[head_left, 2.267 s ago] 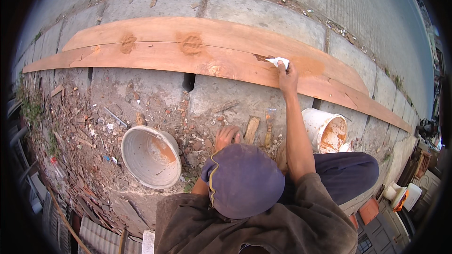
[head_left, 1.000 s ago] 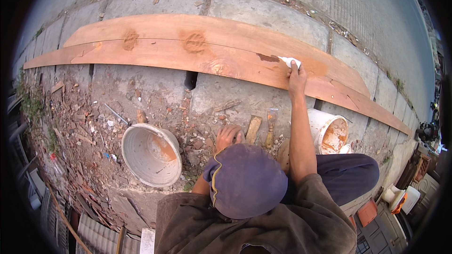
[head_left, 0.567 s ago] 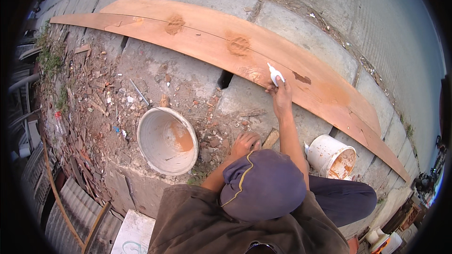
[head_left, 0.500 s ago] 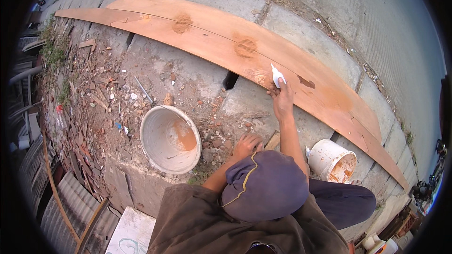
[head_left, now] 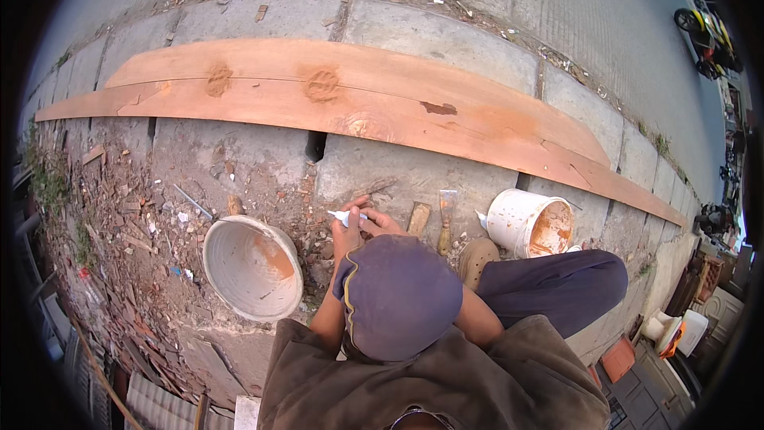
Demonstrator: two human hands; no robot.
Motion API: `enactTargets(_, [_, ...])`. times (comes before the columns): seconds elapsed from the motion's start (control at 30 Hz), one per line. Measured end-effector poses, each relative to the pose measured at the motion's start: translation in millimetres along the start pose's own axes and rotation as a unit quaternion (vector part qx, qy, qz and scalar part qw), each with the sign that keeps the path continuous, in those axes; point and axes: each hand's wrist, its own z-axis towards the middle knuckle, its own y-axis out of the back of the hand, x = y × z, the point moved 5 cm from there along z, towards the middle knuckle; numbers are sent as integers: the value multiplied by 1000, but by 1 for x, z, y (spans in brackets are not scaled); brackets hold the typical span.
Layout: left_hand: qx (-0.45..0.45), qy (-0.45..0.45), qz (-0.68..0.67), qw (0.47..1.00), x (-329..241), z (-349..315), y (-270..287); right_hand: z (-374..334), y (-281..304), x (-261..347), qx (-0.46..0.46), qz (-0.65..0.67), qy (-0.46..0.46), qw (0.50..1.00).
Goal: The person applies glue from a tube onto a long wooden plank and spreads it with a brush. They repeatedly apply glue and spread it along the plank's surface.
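A small white nozzle bottle (head_left: 342, 216) lies between my two hands, low over the rubble and well short of the boards. My left hand (head_left: 345, 232) is closed around it, its pointed tip sticking out to the left. Against the bottle's other side my right hand (head_left: 382, 224) is closed too, its grip partly hidden. Beyond them lie two long wooden boards (head_left: 263, 103), edge to edge. Sawdust piles (head_left: 321, 86) sit along their seam, with a dark brown patch (head_left: 438, 108) farther right and a glossy wet-looking spot (head_left: 360, 124) near the front edge.
A white basin (head_left: 239, 287) with orange residue stands at left, a rod (head_left: 193, 201) behind it. Right of my hands lie a wood scrap (head_left: 419, 218) and a putty knife (head_left: 446, 219). A white bucket (head_left: 509, 221) stands by my shoe (head_left: 476, 261). A concrete gap (head_left: 316, 146) borders the boards.
My right hand has drawn the bottle back from the boards toward me. My left hand has risen from the ground and now grips it too. The view has shifted to the right.
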Motion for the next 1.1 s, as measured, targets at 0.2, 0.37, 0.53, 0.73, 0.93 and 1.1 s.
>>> enactTargets(0.2, [-44, -130, -30, 990, 47, 6, 3, -88, 77, 29, -441, -499, 22, 746])
enactTargets(0.37, [-87, -118, 119, 982, 53, -24, -17, -133, 131, -31, -429, -478, -223, 733])
enactTargets(0.53, [-86, -116, 215, 966, 54, -35, -9, -156, 134, -22, -399, -468, -235, 753])
enactTargets(0.73, [-97, -117, 242, 958, 58, -34, -5, -172, 115, 36, -369, -475, -220, 768])
enactTargets(0.93, [-97, -145, 209, 962, 50, -30, -9, -89, 27, 164, -330, -604, 66, 722])
enactTargets(1.1, [-104, -177, 216, 955, 49, -27, -8, 87, -58, 296, -114, -724, 245, 635])
